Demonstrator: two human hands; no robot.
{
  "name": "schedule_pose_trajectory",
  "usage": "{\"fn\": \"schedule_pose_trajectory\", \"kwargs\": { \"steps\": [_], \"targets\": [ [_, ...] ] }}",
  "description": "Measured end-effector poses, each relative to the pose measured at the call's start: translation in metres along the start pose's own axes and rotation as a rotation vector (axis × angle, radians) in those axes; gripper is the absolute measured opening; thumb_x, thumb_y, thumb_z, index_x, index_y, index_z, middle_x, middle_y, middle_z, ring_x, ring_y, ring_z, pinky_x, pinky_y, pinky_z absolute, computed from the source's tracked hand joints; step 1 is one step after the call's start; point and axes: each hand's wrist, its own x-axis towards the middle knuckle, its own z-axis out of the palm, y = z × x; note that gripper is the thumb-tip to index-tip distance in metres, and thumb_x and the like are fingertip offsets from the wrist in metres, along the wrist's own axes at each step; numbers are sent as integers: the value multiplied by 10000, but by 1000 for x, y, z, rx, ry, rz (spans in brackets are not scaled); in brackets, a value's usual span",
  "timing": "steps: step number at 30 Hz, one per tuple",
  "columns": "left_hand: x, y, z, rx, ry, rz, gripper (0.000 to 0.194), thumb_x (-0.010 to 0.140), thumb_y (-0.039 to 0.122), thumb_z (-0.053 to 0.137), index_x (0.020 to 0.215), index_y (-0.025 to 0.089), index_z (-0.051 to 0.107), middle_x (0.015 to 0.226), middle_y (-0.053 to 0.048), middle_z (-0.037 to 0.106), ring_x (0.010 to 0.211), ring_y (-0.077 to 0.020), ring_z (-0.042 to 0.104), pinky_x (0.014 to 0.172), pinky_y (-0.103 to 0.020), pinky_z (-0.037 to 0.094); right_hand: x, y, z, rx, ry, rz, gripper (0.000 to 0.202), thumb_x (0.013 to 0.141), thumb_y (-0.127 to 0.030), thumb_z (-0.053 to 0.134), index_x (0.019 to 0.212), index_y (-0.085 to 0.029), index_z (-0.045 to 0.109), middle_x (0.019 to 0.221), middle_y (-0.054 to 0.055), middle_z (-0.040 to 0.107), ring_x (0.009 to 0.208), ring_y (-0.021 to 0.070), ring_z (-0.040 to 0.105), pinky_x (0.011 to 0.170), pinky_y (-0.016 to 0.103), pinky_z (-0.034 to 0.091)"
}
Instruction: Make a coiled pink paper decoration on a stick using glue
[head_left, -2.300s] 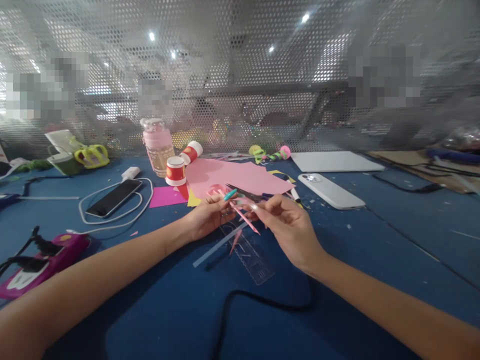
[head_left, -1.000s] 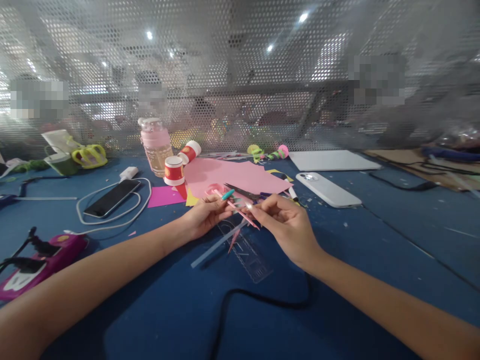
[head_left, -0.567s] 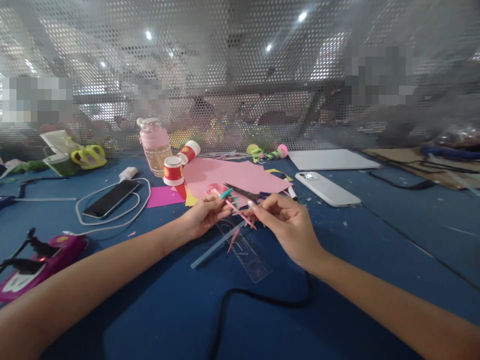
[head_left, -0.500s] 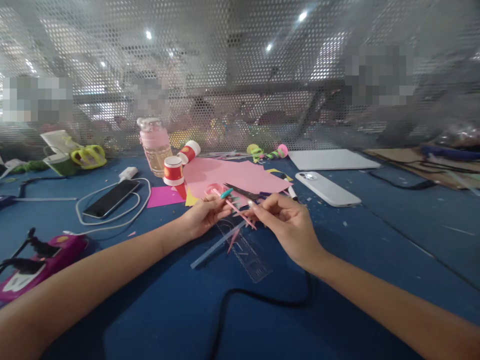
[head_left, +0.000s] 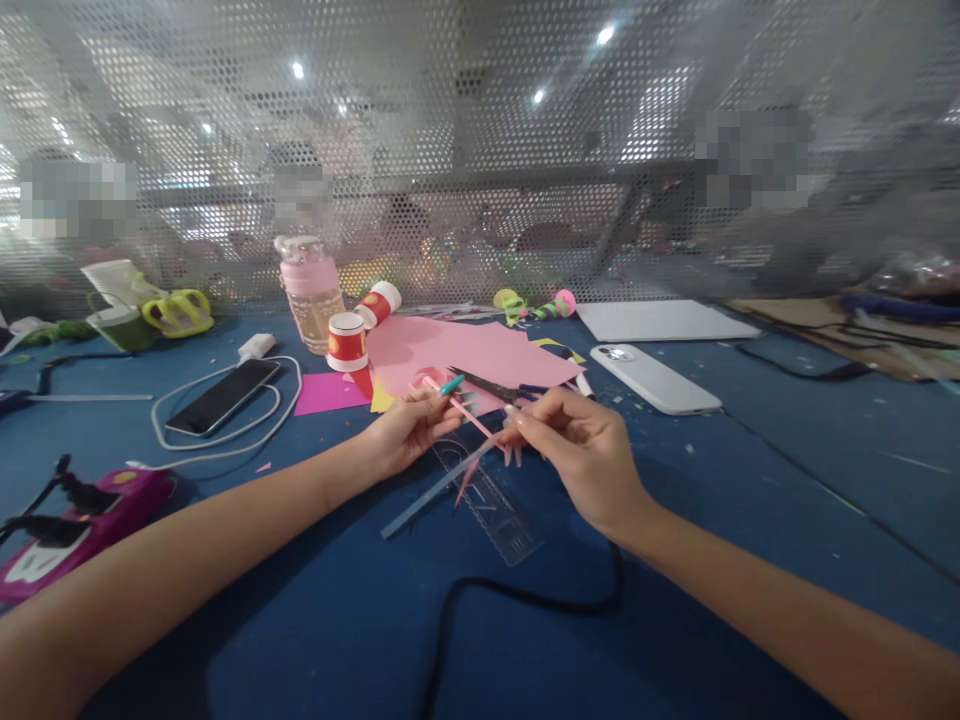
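Observation:
My left hand (head_left: pixel 409 430) pinches a thin pink strip (head_left: pixel 471 412), whose lower end runs to the fingertips of my right hand (head_left: pixel 581 445). The right fingers are closed around that end; details between them are too small to tell. Behind the hands, scissors (head_left: pixel 487 386) with dark blades lie near large pink paper sheets (head_left: pixel 450 345). Below the fingers are a clear ruler (head_left: pixel 499 515), a translucent strip (head_left: pixel 431 497) and a pink scrap (head_left: pixel 465 483) on the blue table.
Left are a purple power strip (head_left: pixel 112 510), a black phone (head_left: pixel 225 397) with a white cable, a bottle (head_left: pixel 311 290) and red-white cups (head_left: pixel 347 342). Right lie a white phone (head_left: pixel 656 380) and a white flat case (head_left: pixel 667 319). A black cord (head_left: pixel 525 597) curves in front.
My right hand has shifted slightly to the right and its fingers have moved along the lower end of the pink strip. My left hand has barely moved.

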Motion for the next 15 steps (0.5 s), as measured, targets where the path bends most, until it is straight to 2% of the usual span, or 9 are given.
{"fn": "schedule_pose_trajectory", "kwargs": {
  "steps": [5,9,12,15],
  "targets": [
    [1,0,1,-3,23,8,211,839,3,400,776,91,581,579,-18,630,490,-72,616,507,-121,508,0,2,-2,48,8,-41,241,741,-201,605,522,-186,507,469,-25,568,408,86,510,422,222,402],
    [0,0,2,20,12,35,241,837,-10,396,701,80,574,585,-33,642,480,-76,620,484,-124,514,3,5,-3,221,122,-61,249,742,-194,596,525,-199,474,435,-59,507,377,66,439,381,203,359],
    [-2,0,4,52,-15,37,238,829,-24,400,721,70,590,584,-43,649,484,-85,627,487,-135,523,5,6,-3,218,171,-50,221,730,-200,613,552,-206,482,499,-49,555,482,86,529,486,220,429],
    [-3,-1,4,82,-40,36,230,824,-27,410,740,69,601,582,-46,654,488,-90,632,489,-137,526,5,5,-1,112,108,-41,214,732,-234,618,565,-210,487,564,-28,596,605,123,606,622,270,478]
  ]
}}
